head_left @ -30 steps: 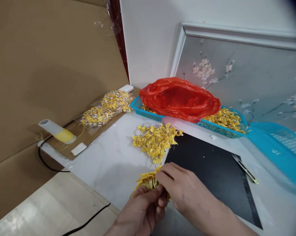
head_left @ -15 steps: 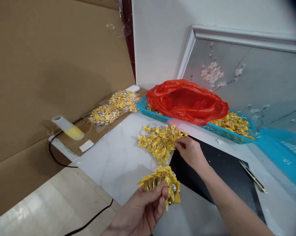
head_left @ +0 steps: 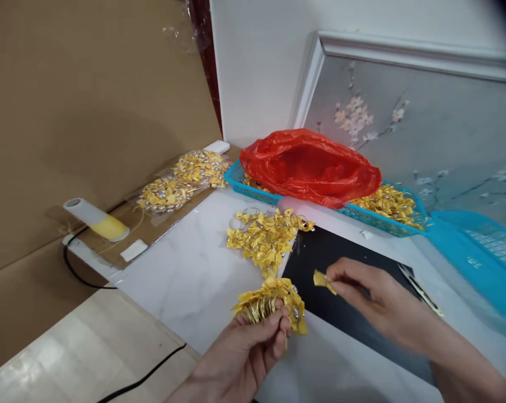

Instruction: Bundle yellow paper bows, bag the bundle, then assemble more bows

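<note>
My left hand (head_left: 244, 347) is closed round a bunch of yellow ribbon bows with rings and pearls (head_left: 270, 302), held just above the white tabletop. To its right, over a black mat (head_left: 354, 291), my right hand (head_left: 374, 302) pinches a single yellow bow (head_left: 322, 280) between thumb and fingers. A loose pile of the same yellow bows (head_left: 265, 238) lies on the table just beyond both hands.
A blue basket (head_left: 374, 221) with a red plastic bag (head_left: 307, 165) and more bows stands at the back. Bagged bows (head_left: 181, 182), a white-and-yellow tube (head_left: 95, 221) and a black cable (head_left: 74, 274) lie left. Tweezers (head_left: 418, 290) and a blue lid (head_left: 483, 252) lie right.
My right hand left the bunch, reached to the loose pile, and has come back toward me with one bow pinched. The left hand kept holding the bunch.
</note>
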